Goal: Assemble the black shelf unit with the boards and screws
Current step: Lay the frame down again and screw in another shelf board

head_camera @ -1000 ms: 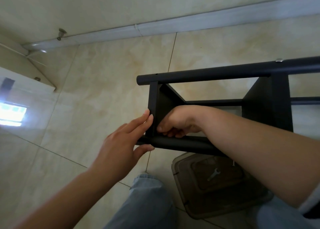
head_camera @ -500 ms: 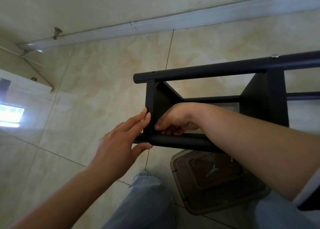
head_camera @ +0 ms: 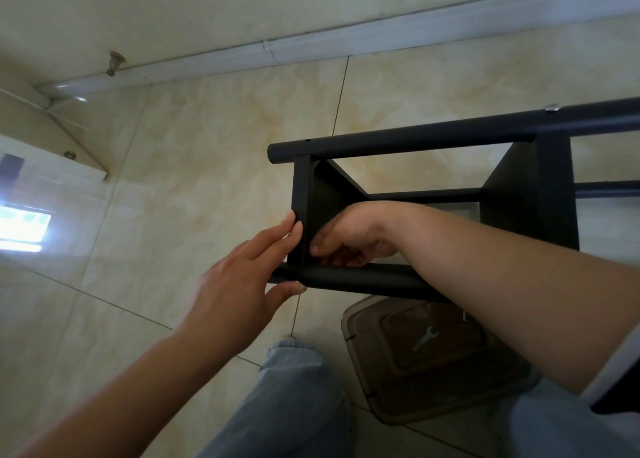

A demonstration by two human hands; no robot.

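above the floor [head_camera: 207, 166], shelf unit [head_camera: 415, 142] lies lengthwise left-right; left hand [head_camera: 239, 281] flat, fingers straight against end board [head_camera: 300, 211]; right hand [head_camera: 349, 235] curled inside, its hold hidden.

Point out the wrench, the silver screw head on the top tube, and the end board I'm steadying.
wrench [head_camera: 425, 338], head view, mid-handle.
silver screw head [head_camera: 552, 107], head view, its cap.
end board [head_camera: 300, 197], head view, outer edge.

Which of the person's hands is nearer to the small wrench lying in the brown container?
Right. The right hand, inside the shelf frame, is just above the wrench; the left hand lies farther left.
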